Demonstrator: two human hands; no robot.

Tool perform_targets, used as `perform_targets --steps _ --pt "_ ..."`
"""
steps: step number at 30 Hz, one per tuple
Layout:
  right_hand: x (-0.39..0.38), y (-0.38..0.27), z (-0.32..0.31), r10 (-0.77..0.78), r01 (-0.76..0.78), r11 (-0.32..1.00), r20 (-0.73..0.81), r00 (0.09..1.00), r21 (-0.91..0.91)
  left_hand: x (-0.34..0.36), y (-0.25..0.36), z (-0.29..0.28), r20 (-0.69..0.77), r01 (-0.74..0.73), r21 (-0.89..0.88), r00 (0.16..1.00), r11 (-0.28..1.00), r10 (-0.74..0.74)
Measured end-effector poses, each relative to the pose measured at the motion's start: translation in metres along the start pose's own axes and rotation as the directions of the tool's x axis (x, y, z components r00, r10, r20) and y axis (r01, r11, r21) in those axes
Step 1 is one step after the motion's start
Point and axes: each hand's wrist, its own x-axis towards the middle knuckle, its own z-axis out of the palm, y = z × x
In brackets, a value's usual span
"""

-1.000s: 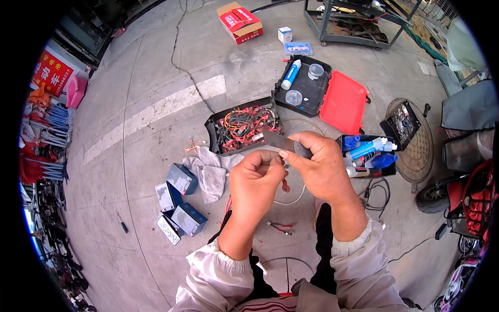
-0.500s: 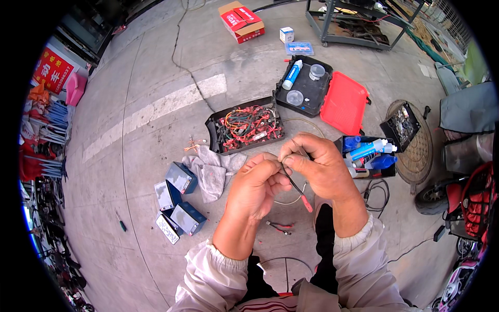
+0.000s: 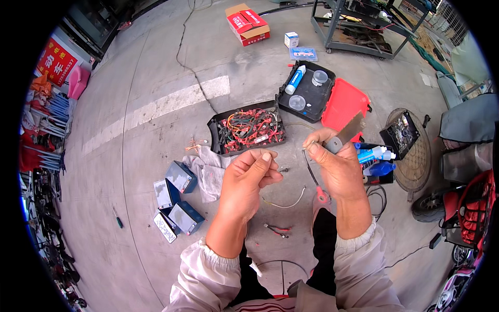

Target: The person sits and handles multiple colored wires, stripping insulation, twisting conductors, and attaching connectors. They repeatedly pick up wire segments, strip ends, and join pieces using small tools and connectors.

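My right hand [image 3: 340,179] is closed round a broad, worn flat blade [image 3: 351,129] with a grey handle, perhaps a scraper or knife. Between its thumb and fingers it also pinches a thin black cable [image 3: 311,169], which hangs down to a red end fitting [image 3: 322,196]. My left hand [image 3: 245,182] is apart from it on the left, thumb pressed to the index finger; whatever may be in that pinch is too small to make out. A small dark bit [image 3: 284,169] shows just beside the left fingers. Below them lie a pale wire [image 3: 291,205] and short red-and-black leads [image 3: 277,229].
Beyond my hands sits a black tray [image 3: 221,140] full of tangled wires. An open black-and-red case [image 3: 345,101] and a box of bottles [image 3: 382,177] are on the right. Blue batteries [image 3: 183,178] and a grey cloth [image 3: 208,182] lie left. A wheeled metal cart [image 3: 358,48] stands farther off.
My hands have drawn apart, the left letting go of the black cable. The cable now hangs from my right hand alone, whose flat blade has swung up into view.
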Motion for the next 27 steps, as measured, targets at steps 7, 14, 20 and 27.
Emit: perform_targets --steps 7,14,20,27 --pt "-0.004 0.003 0.004 0.157 -0.16 0.985 0.048 0.986 0.061 -0.003 -0.006 0.016 0.219 -0.045 0.082 0.975 0.996 0.026" --pt "-0.005 -0.002 0.005 0.212 -0.214 0.975 0.037 0.977 0.061 0.0 -0.004 0.022 0.206 0.075 0.055 0.975 0.996 -0.084" --pt "-0.004 -0.004 0.002 0.169 -0.164 0.964 0.008 0.986 -0.209 -0.001 -0.001 0.021 0.099 0.006 0.24 0.995 0.971 -0.03" --pt "-0.012 -0.007 0.002 0.093 0.013 0.712 0.113 0.989 -0.702 0.005 -0.006 0.016 -0.083 -0.034 0.163 0.995 0.986 0.048"
